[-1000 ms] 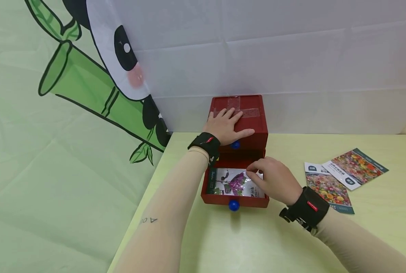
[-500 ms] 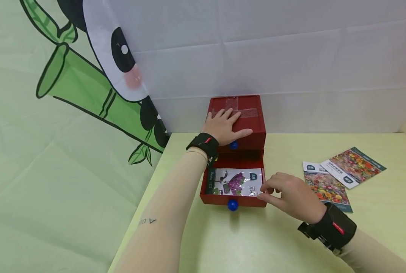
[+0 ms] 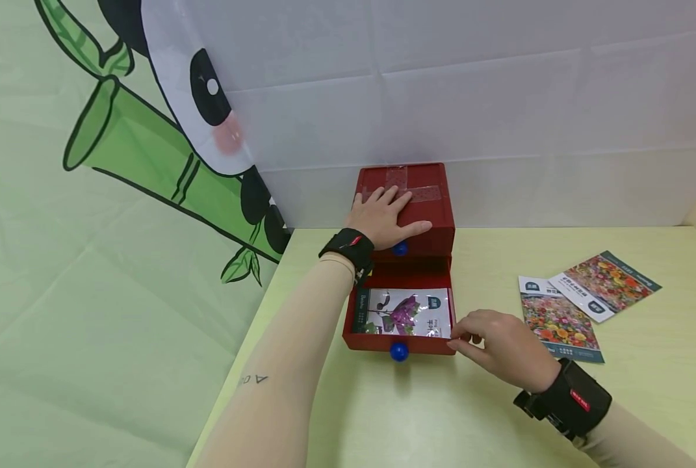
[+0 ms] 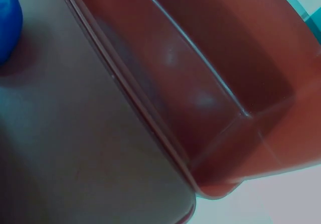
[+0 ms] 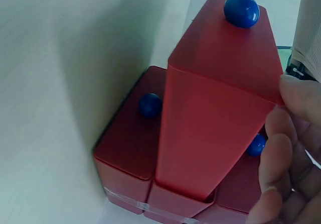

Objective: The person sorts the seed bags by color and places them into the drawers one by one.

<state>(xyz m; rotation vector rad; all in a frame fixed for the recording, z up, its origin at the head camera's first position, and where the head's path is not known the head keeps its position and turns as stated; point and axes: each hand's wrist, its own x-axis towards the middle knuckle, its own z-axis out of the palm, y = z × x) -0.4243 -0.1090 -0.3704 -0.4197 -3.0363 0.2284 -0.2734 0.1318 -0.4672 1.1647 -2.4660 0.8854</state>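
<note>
A small red drawer chest with tape on its top stands at the back of the table. My left hand rests on that top with its fingers spread. Below it, a drawer with a blue knob is pulled out. In the drawer lies a seed packet with a purple flower. My right hand pinches the drawer's front right corner between thumb and curled fingers; the right wrist view shows the thumb at that corner. In the left wrist view, part of the drawer's inside shows.
Two packets with mixed flowers, one partly under the other, lie on the table to the right. A white cloth hangs behind the chest. Other blue knobs mark the drawers beside the pulled-out one.
My right hand has moved from over the packet down and right to the drawer's front right corner, uncovering the packet. My left hand stays on the chest, and the drawer remains pulled out.
</note>
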